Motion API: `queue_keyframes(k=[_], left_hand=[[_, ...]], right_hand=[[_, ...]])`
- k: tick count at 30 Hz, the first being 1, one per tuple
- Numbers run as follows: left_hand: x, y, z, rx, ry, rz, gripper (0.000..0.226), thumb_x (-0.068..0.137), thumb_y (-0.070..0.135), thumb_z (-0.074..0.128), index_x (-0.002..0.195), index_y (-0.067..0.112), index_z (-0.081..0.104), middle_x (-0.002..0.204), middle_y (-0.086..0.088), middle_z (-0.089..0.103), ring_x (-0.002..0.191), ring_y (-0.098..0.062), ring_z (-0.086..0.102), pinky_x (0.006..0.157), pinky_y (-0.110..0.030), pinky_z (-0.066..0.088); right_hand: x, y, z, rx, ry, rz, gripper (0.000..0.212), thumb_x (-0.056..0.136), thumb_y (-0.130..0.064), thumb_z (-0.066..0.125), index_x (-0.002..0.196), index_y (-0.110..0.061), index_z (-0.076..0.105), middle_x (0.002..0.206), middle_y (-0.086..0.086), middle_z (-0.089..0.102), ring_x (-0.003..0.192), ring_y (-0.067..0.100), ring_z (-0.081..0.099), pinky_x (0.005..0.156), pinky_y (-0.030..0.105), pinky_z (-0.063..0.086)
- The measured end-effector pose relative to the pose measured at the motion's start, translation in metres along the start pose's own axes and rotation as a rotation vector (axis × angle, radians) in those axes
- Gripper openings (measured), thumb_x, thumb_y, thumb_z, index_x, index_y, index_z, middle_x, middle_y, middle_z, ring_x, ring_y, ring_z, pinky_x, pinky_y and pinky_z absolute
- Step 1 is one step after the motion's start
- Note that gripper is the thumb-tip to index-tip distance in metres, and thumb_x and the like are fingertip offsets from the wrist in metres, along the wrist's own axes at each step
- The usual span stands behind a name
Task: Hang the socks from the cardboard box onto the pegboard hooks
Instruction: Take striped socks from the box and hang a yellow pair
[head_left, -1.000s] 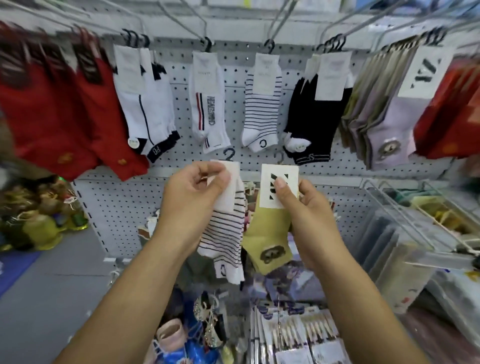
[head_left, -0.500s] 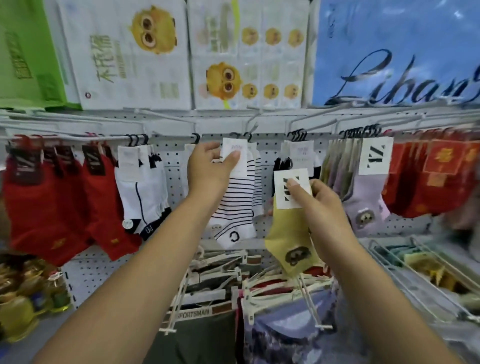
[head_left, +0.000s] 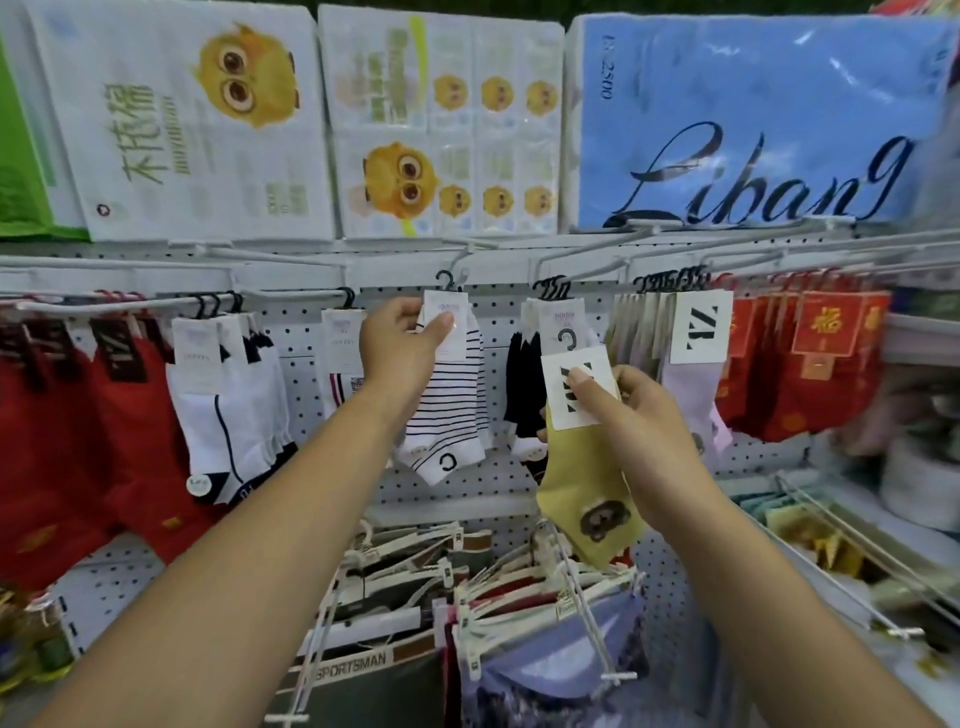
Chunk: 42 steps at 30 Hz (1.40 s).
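My left hand (head_left: 402, 340) grips the card label of a white sock with black stripes (head_left: 449, 415), held up against the grey pegboard (head_left: 306, 384). The sock's black hanger hook (head_left: 445, 280) is at the tip of a metal peg hook (head_left: 460, 262); I cannot tell whether it rests on it. My right hand (head_left: 631, 410) holds a yellow-green sock (head_left: 582, 493) by its white "ZA" card, lower and to the right, in front of black socks (head_left: 522, 389). The cardboard box is out of view.
Red socks (head_left: 67, 441), white socks (head_left: 223, 405), lilac socks (head_left: 685, 374) and red packs (head_left: 810, 364) hang along the row. Large packages (head_left: 441, 124) stand on the shelf above. Clipped garments on hangers (head_left: 415, 597) jut out below, with wire racks (head_left: 841, 545) at right.
Both hands rose from in front of the lower pegboard to the upper hook row. The striped sock went up to a peg hook; the yellow-green sock followed, staying lower right.
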<state>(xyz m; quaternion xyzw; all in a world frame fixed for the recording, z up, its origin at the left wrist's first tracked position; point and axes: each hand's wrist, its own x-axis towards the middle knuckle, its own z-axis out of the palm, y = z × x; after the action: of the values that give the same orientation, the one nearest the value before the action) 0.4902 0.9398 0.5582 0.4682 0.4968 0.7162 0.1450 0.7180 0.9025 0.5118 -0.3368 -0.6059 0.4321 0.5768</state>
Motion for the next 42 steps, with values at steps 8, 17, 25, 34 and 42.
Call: queue_keyframes(k=[8,17,25,34,42], left_hand=[[-0.019,-0.023,-0.006,0.114,-0.051,-0.018,0.024,0.088,0.017,0.079,0.110,0.016,0.071,0.108,0.000,0.073,0.102,-0.016,0.069,0.090,-0.031,0.056],[0.013,0.005,0.000,0.114,-0.111,0.031,0.024,0.088,0.018,0.078,0.110,0.010,0.075,0.107,-0.004,0.075,0.104,-0.022,0.070,0.098,-0.044,0.056],[0.006,-0.016,-0.005,-0.085,-0.106,-0.159,0.024,0.091,0.019,0.076,0.110,0.010,0.066,0.107,-0.008,0.073,0.100,-0.025,0.071,0.091,-0.040,0.059],[-0.044,-0.009,0.009,0.269,0.020,0.131,0.047,0.084,0.028,0.078,0.121,0.013,0.052,0.127,-0.006,0.046,0.118,-0.024,0.046,0.097,-0.034,0.044],[-0.090,0.034,0.059,0.138,-0.325,0.280,0.042,0.095,0.035,0.067,0.133,0.026,0.054,0.133,0.008,0.055,0.117,-0.007,0.050,0.100,-0.026,0.041]], right_hand=[[-0.004,0.002,0.009,-0.015,0.013,0.020,0.033,0.080,-0.055,0.070,0.094,-0.025,0.069,0.098,0.008,0.077,0.095,0.037,0.073,0.091,0.063,0.054],[-0.011,0.000,0.014,-0.050,0.092,0.030,0.042,0.077,-0.058,0.070,0.098,-0.022,0.069,0.100,0.009,0.077,0.096,0.039,0.072,0.091,0.064,0.054],[-0.024,0.000,0.014,-0.149,0.221,-0.015,0.032,0.093,-0.049,0.067,0.088,-0.018,0.066,0.083,-0.010,0.073,0.079,0.011,0.066,0.073,0.028,0.052],[-0.043,-0.002,-0.017,-0.155,0.461,-0.092,0.018,0.097,-0.040,0.064,0.103,-0.023,0.065,0.093,-0.008,0.073,0.072,-0.003,0.067,0.058,0.018,0.054],[-0.021,-0.011,-0.069,-0.149,0.520,-0.175,0.043,0.097,-0.030,0.066,0.136,-0.040,0.048,0.108,-0.015,0.074,0.092,0.006,0.072,0.076,0.032,0.061]])
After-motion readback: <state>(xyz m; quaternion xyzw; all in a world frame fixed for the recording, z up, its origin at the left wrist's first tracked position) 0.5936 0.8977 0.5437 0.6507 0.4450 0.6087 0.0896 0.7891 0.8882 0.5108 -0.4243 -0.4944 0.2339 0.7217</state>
